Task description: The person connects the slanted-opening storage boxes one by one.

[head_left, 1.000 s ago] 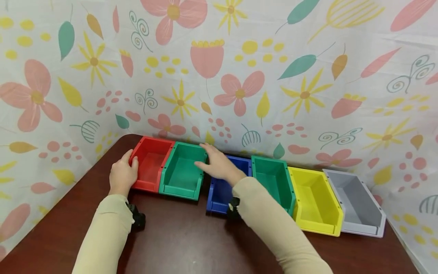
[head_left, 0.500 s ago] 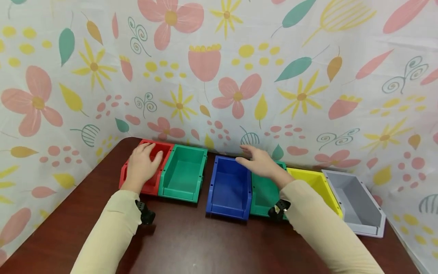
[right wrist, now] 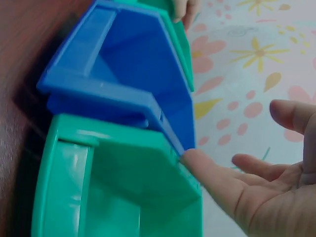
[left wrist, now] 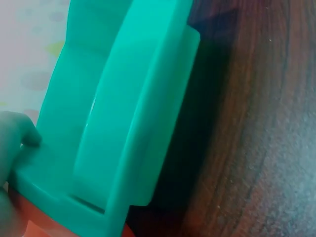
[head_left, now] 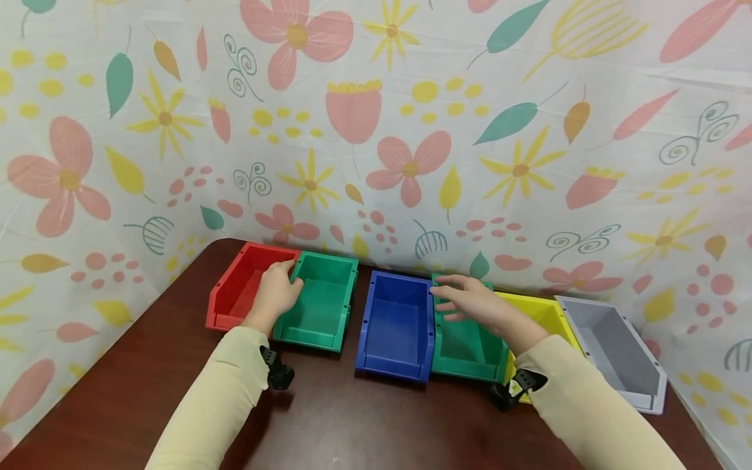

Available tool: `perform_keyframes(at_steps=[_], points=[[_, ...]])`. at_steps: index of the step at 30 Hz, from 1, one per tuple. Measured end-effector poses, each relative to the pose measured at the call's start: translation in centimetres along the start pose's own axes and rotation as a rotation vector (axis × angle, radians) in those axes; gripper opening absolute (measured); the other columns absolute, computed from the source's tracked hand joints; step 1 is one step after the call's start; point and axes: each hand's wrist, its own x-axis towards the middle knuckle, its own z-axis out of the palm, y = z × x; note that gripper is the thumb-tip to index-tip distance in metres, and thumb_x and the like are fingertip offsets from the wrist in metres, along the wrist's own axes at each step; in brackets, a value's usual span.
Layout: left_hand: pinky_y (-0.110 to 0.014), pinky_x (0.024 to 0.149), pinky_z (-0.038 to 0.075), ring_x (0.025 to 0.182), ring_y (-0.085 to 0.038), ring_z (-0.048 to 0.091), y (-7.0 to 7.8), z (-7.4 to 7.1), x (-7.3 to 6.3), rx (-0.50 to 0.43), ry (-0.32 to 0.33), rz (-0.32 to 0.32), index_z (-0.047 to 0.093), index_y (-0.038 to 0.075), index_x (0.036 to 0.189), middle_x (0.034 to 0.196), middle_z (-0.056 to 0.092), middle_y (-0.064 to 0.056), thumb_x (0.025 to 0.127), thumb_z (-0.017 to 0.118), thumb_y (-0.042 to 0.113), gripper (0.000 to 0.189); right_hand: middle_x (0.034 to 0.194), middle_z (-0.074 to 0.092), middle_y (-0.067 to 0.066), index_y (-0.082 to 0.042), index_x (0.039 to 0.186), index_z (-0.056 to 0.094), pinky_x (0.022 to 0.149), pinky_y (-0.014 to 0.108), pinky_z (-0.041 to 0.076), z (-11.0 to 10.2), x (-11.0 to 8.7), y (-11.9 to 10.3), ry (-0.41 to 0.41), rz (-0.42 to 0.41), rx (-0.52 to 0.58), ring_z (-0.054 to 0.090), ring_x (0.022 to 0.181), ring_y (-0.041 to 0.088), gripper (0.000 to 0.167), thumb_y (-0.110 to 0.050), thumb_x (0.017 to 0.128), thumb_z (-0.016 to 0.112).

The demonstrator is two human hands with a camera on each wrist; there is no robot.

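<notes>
My left hand [head_left: 275, 294] is over the line where the red bin [head_left: 236, 287] meets the left green bin [head_left: 320, 294]. Its thumb reaches over the green bin's inside. In the left wrist view a bent finger [left wrist: 24, 129] lies at that green bin's rim; whether it presses there is unclear. Fingers spread, my right hand [head_left: 478, 303] hovers above the right green bin [head_left: 470, 349]. One fingertip [right wrist: 190, 157] is at the seam between that bin and the blue bin [head_left: 396, 326]. Neither hand visibly grips anything.
A yellow bin [head_left: 543, 316], partly hidden by the right forearm, and a grey bin [head_left: 617, 349] continue the row to the right. A gap parts the left green bin from the blue one. Behind the dark wooden table [head_left: 352, 424] hangs a flower-patterned cloth [head_left: 376, 176].
My left hand has gone from the red bin's outer side, across it, to the left green bin. My right hand has moved right, from the left green bin to the right green bin.
</notes>
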Motion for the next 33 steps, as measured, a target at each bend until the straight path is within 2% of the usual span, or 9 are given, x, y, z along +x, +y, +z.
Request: perform_keyframes(at_steps=[5, 10, 15, 20, 26, 31, 33], points=[[-0.051, 0.094, 0.046, 0.128, -0.04, 0.04, -0.4, 0.1, -0.3, -0.026, 0.032, -0.01, 0.038, 0.0, 0.143, 0.145, 0.038, -0.023, 0.095, 0.049, 0.019, 0.053, 0.15, 0.032, 0.024, -0.002, 0.148, 0.025, 0.089, 0.048, 0.051, 0.0, -1.2, -0.1, -0.066, 0.038, 0.11, 0.057, 0.118, 0.036, 0.07, -0.04, 0.095, 0.051], [-0.05, 0.094, 0.046, 0.127, -0.04, 0.041, -0.6, 0.4, -0.5, -0.043, 0.064, 0.001, 0.04, 0.0, 0.142, 0.144, 0.04, -0.023, 0.094, 0.048, 0.019, 0.053, 0.146, 0.036, 0.027, -0.003, 0.148, 0.026, 0.083, 0.047, 0.054, 0.1, -2.0, -0.4, -0.087, 0.055, 0.123, 0.06, 0.114, 0.036, 0.068, -0.04, 0.096, 0.049], [-0.05, 0.096, 0.045, 0.128, -0.04, 0.041, -0.7, 0.5, -0.9, -0.047, 0.086, -0.008, 0.041, 0.0, 0.142, 0.144, 0.041, -0.023, 0.095, 0.048, 0.021, 0.052, 0.143, 0.039, 0.03, -0.004, 0.148, 0.027, 0.084, 0.048, 0.053, 0.5, -2.0, -0.4, -0.103, 0.056, 0.153, 0.058, 0.116, 0.037, 0.068, -0.041, 0.096, 0.05], [-0.05, 0.093, 0.047, 0.126, -0.039, 0.043, -0.8, 0.6, -1.0, -0.056, 0.085, -0.015, 0.041, 0.001, 0.142, 0.144, 0.041, -0.022, 0.095, 0.049, 0.021, 0.052, 0.143, 0.037, 0.031, -0.003, 0.148, 0.026, 0.085, 0.049, 0.052, 0.9, -1.9, -0.4, -0.073, 0.064, 0.182, 0.059, 0.114, 0.037, 0.067, -0.039, 0.096, 0.049], [-0.05, 0.096, 0.046, 0.127, -0.039, 0.042, -0.9, 0.5, -0.9, -0.079, 0.106, 0.003, 0.043, 0.001, 0.141, 0.143, 0.042, -0.023, 0.094, 0.05, 0.019, 0.051, 0.145, 0.035, 0.029, -0.003, 0.147, 0.027, 0.087, 0.044, 0.052, 1.7, -1.4, -0.6, -0.037, 0.062, 0.207, 0.058, 0.116, 0.036, 0.068, -0.04, 0.095, 0.051], [-0.046, 0.087, 0.049, 0.127, -0.039, 0.042, -0.9, 0.4, -0.9, -0.08, 0.075, -0.019, 0.041, 0.001, 0.142, 0.145, 0.04, -0.023, 0.095, 0.049, 0.02, 0.052, 0.145, 0.037, 0.027, -0.002, 0.146, 0.03, 0.09, 0.042, 0.051, 2.7, -0.6, -0.8, -0.009, 0.036, 0.186, 0.056, 0.12, 0.036, 0.066, -0.039, 0.096, 0.051], [-0.044, 0.085, 0.049, 0.127, -0.039, 0.042, -0.9, 0.4, -0.9, -0.079, 0.07, -0.022, 0.041, 0.002, 0.142, 0.145, 0.039, -0.023, 0.095, 0.049, 0.02, 0.052, 0.144, 0.04, 0.026, -0.001, 0.145, 0.032, 0.09, 0.042, 0.052, 3.1, -0.2, -0.9, 0.028, 0.026, 0.174, 0.056, 0.119, 0.036, 0.064, -0.037, 0.096, 0.052]])
